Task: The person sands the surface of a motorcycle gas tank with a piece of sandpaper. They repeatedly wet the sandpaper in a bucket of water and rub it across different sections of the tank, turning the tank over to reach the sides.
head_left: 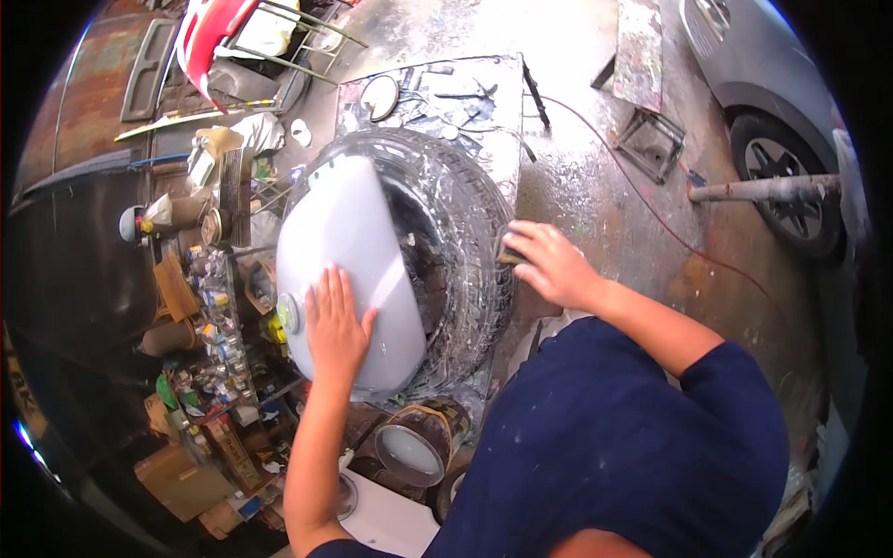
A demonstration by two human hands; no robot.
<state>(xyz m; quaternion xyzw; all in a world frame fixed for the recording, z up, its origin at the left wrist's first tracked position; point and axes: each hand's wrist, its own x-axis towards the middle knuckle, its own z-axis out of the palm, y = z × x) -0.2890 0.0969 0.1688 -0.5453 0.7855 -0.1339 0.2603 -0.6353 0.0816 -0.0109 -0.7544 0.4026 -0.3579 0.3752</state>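
A smooth light-grey motorcycle fuel tank (pixel 358 219) lies across a large worn tyre (pixel 470 214), over part of its open centre. My left hand (pixel 336 318) rests flat on the tank, its fingers spread, beside the round greenish filler opening (pixel 289 314). Over the tyre's right edge, apart from the tank, is my right hand (pixel 555 267). Its fingers are closed round a small dark block (pixel 511 247) that looks like a sanding pad; most of it is hidden by the fingers.
Behind the tyre, a stained worktable (pixel 502 84) carries scattered tools and a round lid. A bucket of greyish liquid (pixel 411 453) stands close by. Shelves crowded with cans and bottles (pixel 223 344) line the left. A red hose (pixel 642 191) crosses the wet floor near a grey car (pixel 772 84).
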